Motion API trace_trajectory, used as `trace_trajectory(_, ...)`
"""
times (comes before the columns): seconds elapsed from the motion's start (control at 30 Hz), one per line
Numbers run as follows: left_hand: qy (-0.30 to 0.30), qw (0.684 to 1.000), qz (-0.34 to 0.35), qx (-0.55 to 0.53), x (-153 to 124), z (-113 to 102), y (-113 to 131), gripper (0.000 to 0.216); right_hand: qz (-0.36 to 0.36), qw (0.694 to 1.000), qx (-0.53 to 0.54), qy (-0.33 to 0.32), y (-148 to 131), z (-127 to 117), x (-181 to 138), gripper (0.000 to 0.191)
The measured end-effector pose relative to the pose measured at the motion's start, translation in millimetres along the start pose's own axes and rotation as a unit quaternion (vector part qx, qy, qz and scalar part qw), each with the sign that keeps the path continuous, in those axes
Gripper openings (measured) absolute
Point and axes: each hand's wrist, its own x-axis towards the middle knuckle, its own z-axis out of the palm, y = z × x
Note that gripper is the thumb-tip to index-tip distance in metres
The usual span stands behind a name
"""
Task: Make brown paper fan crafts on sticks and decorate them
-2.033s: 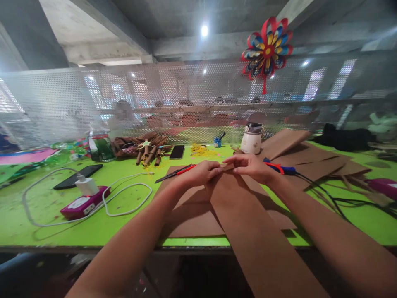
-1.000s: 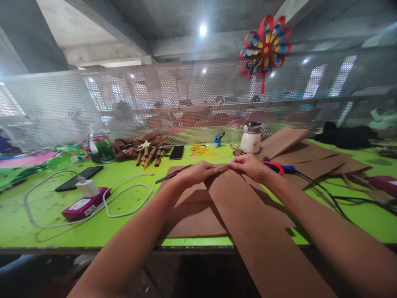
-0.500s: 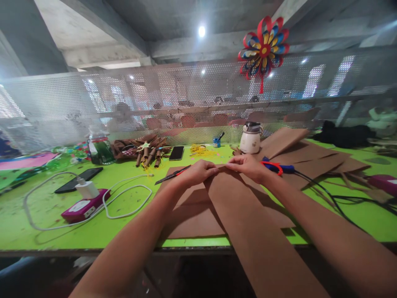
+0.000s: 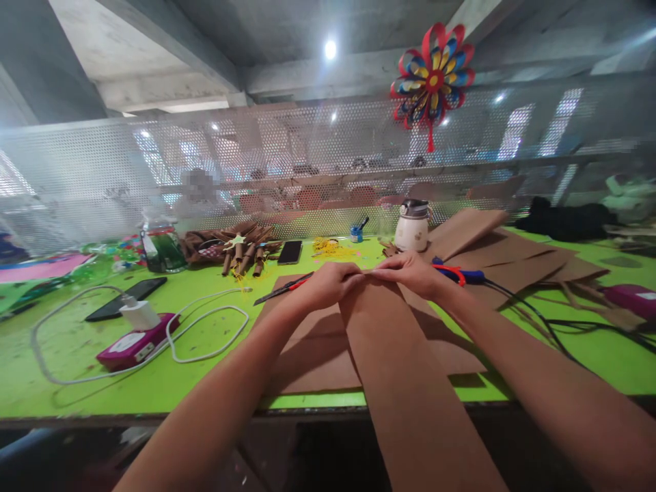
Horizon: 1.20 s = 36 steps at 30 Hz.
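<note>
Brown paper strip (image 4: 404, 383) runs from desk (image 4: 76, 355) centre over the near edge toward the person, lying on more brown sheets (image 4: 318, 355). Both hands meet at its far end: left hand (image 4: 328, 283) curled, fingers pinching the strip's edge; right hand (image 4: 410, 272) likewise, fingertips closed on same edge, touching the left. Scissors (image 4: 281, 288) w/ red handle lie just left of left hand. Blue-red tool (image 4: 461, 275) sits behind right wrist. White jar (image 4: 413, 230) beyond. Charger (image 4: 138, 316) & cable at left. Pinwheel (image 4: 432, 74) hangs on mesh above.
</note>
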Motion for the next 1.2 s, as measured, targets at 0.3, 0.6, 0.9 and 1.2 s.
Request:
trace_trajectory(0.3, -0.171, 0.838, -0.158, -0.493, -9, -6, -12, 0.042, -0.013, 1.000, -0.012, 0.020, 7, -6, 1, 0.029)
trace_trajectory(0.6, -0.058, 0.759, -0.185, -0.621, 0, -1, -6, 0.025, -0.042, 0.996, -0.056, 0.049, 0, -6, 1, 0.030)
trace_trajectory(0.9, -0.038, 0.866, -0.159, -0.472, -1, 1, -3, 0.025, -0.034, 0.997, -0.069, 0.024, 2, -8, 2, 0.035)
trace_trajectory(1.2, -0.041, 0.978, -0.090, -0.185, 1, 2, -2, 0.031, -0.074, 0.985, -0.150, -0.030, -7, -5, -1, 0.032)
